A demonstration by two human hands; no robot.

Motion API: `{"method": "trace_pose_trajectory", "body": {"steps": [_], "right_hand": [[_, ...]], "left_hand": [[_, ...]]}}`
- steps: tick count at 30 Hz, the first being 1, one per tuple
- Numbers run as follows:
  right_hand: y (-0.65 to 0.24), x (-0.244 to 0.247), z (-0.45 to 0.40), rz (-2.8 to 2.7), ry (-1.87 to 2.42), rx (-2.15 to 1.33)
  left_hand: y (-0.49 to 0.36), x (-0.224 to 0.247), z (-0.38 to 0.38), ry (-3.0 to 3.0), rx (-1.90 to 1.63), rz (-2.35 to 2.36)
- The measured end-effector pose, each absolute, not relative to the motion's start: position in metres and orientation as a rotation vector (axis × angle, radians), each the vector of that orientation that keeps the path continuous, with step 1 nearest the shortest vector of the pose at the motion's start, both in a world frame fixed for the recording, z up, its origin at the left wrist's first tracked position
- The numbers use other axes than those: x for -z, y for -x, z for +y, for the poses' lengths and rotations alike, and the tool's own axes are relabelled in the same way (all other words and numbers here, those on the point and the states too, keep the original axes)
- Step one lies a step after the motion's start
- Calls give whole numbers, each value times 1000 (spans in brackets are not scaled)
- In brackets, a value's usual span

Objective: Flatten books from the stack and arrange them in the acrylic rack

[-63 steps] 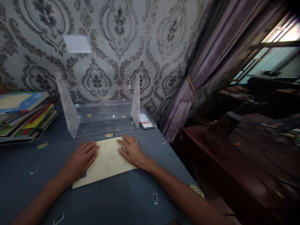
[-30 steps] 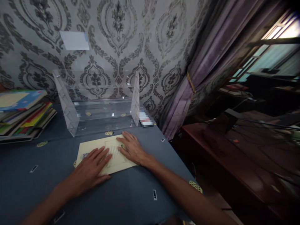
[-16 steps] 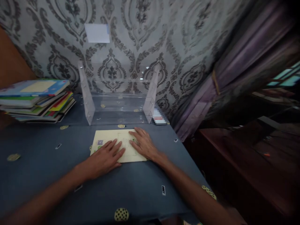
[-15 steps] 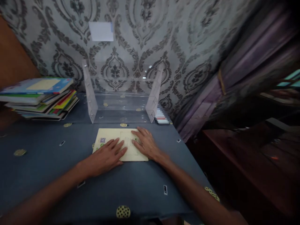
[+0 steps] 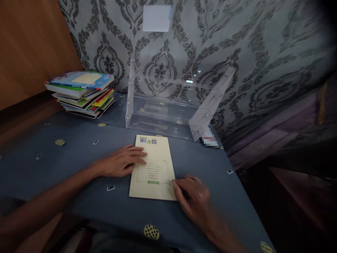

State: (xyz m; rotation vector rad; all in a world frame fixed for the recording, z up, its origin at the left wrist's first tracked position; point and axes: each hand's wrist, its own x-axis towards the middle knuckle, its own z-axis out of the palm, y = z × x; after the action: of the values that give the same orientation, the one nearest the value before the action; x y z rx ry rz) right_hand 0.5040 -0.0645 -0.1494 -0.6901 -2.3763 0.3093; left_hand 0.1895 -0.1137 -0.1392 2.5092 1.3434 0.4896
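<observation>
A thin cream book (image 5: 155, 149) lies on the cloth, its long side pointing away from me. A barcode and a QR code are at its far edge, and a framed block of print sits upside down nearer me. My left hand (image 5: 123, 161) rests across its left edge with the fingers stretched out and apart. At the near right edge, my right hand (image 5: 193, 196) has its fingers curled, with thumb and forefinger pinching the book's border. The undersides of the right fingers are hidden.
A clear acrylic rack (image 5: 163, 116) stands behind the book against the patterned wall. Back left is a stack of books (image 5: 84, 93). A blurred-out small item (image 5: 210, 137) lies by the rack's right foot. The table's right edge (image 5: 244, 191) drops off into a dark area.
The book has turned from lying crosswise to lengthwise. My right hand has gone from flat on it to pinching its near right edge; my left stays outstretched. The view has shifted left.
</observation>
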Motion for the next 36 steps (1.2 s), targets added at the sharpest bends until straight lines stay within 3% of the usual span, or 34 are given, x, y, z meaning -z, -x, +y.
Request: {"method": "trace_pose_trajectory", "body": {"steps": [4, 8, 13, 28, 36], "right_hand": [[-456, 129, -50, -2456, 704, -485], [-393, 112, -33, -2689, 460, -792], [-352, 119, -14, -2793, 411, -1035], [-423, 164, 46, -2640, 807, -679], [-438, 166, 53, -2312, 814, -850]], "left_hand": [[-202, 145, -112, -2507, -596, 1408], [-210, 147, -115, -2550, -597, 1455], [-209, 150, -117, -2607, -535, 1499], [-204, 160, -116, -2721, -503, 1486], [-199, 150, -108, -2834, -448, 1397]]}}
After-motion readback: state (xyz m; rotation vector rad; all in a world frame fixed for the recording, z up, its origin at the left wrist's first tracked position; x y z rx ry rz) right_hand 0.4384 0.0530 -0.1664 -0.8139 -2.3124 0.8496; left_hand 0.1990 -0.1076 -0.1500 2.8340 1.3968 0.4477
